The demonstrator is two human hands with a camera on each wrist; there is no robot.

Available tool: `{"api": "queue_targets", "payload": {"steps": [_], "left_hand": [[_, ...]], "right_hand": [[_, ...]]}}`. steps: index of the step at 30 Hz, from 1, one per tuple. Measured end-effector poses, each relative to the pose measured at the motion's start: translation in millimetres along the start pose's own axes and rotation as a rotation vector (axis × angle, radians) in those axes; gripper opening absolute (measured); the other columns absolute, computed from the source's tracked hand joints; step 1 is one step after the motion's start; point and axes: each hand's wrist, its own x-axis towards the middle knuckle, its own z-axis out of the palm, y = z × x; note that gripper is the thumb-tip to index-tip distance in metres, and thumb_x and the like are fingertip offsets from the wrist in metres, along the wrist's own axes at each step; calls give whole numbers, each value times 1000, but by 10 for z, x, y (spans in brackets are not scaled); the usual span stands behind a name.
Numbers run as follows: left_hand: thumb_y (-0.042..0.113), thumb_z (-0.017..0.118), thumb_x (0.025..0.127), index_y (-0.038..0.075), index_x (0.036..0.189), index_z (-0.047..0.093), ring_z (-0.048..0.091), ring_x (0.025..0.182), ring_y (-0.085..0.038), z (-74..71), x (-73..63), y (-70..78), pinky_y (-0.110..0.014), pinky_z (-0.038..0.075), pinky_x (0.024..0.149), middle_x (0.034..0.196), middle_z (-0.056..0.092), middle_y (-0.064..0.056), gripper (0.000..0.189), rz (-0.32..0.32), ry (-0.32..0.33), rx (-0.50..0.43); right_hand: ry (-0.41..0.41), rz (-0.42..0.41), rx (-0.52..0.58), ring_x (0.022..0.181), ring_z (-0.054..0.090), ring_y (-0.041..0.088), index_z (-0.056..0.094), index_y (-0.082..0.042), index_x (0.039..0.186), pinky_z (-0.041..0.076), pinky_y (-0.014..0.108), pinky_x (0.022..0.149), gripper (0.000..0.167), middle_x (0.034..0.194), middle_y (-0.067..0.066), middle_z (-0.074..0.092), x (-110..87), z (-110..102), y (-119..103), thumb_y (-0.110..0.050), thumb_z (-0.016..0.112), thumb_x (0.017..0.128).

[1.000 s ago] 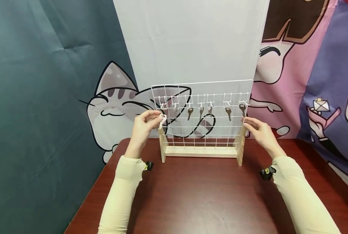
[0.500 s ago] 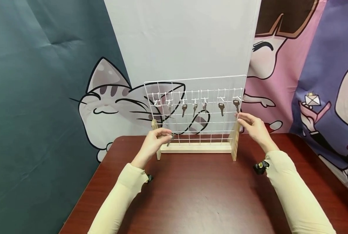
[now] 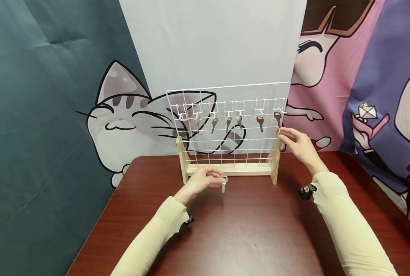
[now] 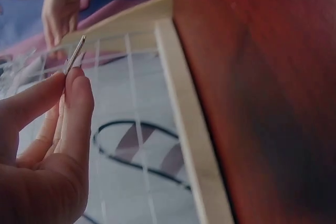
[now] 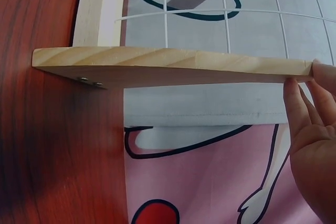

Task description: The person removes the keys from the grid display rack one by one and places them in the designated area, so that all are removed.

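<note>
My left hand (image 3: 203, 180) pinches a silver key (image 3: 224, 184) between thumb and fingertips, low in front of the rack's wooden base. In the left wrist view the key (image 4: 76, 55) shows edge-on at the fingertips. A white wire grid rack (image 3: 222, 140) stands upright in a wooden frame on the table. With thumb on one side and fingers on the other, my right hand (image 3: 300, 148) grips the top of the frame's right wooden upright (image 5: 194, 59). Several keys (image 3: 260, 123) hang from white hooks along the grid. The leftmost hook (image 3: 181, 117) bears no key.
The rack's wooden crossbar (image 3: 229, 170) runs low between the two uprights. A reddish-brown table (image 3: 246, 230) lies under and in front of it. Behind hang printed cloths, a teal one (image 3: 36, 134) with a cat and a pink and purple one.
My left hand has moved from the rack's left end down and right, carrying the key away from the leftmost hook. The right hand keeps its grip on the upright. The head view shifts slightly.
</note>
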Motion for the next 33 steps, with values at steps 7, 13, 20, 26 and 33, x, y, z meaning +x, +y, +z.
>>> {"api": "queue_targets", "payload": {"steps": [7, 13, 20, 26, 33], "left_hand": [[-7, 71, 88, -11, 107, 67, 69, 79, -15, 291, 172, -110, -48, 57, 87, 90, 70, -12, 20, -55, -78, -13], [-11, 70, 87, -12, 101, 67, 68, 73, -14, 540, 340, -181, -44, 59, 83, 81, 68, -9, 14, -98, -124, -11], [-11, 71, 85, -9, 95, 68, 65, 68, -11, 834, 484, -221, -39, 61, 76, 76, 65, -3, 11, -101, -155, 81], [-10, 71, 85, -8, 90, 68, 67, 68, -11, 973, 565, -264, -36, 62, 71, 76, 69, -5, 6, -99, -162, 107], [-9, 71, 85, -4, 85, 68, 68, 67, -11, 1060, 607, -279, -31, 61, 67, 74, 70, -4, 6, -128, -194, 143]], "right_hand": [[3, 16, -6, 110, 54, -11, 62, -9, 136, 39, 7, 90, 40, 137, 12, 62, 14, -24, 2, -29, 62, 102], [-26, 15, -1, 111, 56, -8, 61, -7, 135, 41, 8, 89, 38, 137, 14, 62, 44, -30, -15, -27, 61, 103], [-56, 45, 11, 103, 58, -3, 58, -4, 136, 44, 9, 86, 39, 132, 19, 62, 28, -42, -37, -25, 60, 103], [-72, 90, -22, 89, 61, -2, 57, -1, 136, 47, 14, 79, 42, 123, 26, 63, 18, -63, -4, -28, 59, 104], [-72, 96, 2, 91, 62, -2, 58, -2, 138, 49, 14, 81, 45, 125, 20, 64, 16, -73, 6, -31, 59, 103]]}}
